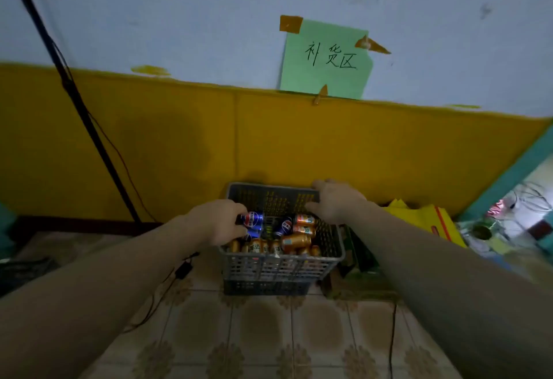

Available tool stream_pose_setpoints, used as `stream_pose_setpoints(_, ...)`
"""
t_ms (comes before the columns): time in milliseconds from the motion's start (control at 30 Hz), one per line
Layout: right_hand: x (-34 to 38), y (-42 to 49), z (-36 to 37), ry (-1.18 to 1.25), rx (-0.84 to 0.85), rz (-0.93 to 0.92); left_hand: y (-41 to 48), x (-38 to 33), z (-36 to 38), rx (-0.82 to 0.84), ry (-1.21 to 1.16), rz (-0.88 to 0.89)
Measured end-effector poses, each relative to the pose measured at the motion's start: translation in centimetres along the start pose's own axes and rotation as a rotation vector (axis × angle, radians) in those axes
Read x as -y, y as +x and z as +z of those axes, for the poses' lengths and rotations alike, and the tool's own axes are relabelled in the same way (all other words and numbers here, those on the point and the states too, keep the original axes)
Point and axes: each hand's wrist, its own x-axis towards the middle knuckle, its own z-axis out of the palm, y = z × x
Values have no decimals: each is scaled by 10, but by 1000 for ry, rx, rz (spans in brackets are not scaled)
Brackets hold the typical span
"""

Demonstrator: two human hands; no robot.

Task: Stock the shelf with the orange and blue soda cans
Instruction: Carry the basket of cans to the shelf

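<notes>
A grey plastic crate (278, 265) stands on the tiled floor against the yellow wall, holding several orange soda cans (295, 242) and blue soda cans (284, 226) lying in a jumble. My left hand (220, 223) reaches over the crate's left edge, fingers wrapped around a blue can (253, 219). My right hand (335, 200) grips the crate's far right rim, thumb inside the crate near an orange can (305, 220). No shelf is visible.
A green paper sign (326, 59) is taped to the wall above the crate. A black stand pole (68, 85) leans at the left, with cables and a black adapter (184, 269) on the floor. Yellow bags (431, 218) and clutter lie to the right.
</notes>
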Motion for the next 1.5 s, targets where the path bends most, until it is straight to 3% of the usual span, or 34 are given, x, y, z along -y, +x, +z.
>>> stream_pose_setpoints(467,-117,231,86,8,191,-20,220,51,53,103,-216,-314)
stream_pose_setpoints(733,-175,340,198,55,316,42,313,100,137,121,-167,-394)
stream_pose_setpoints(900,-202,382,278,39,261,177,356,151,202,17,-150,-484)
stream_pose_setpoints(1000,-216,392,313,52,222,331,371,172,233,-35,-321,-567)
stream_pose_setpoints(1167,-232,396,356,215,196,458,379,190,267,-185,-315,-608)
stream_pose_setpoints(1500,-238,388,365,464,25,464,366,198,271,-213,-412,-555)
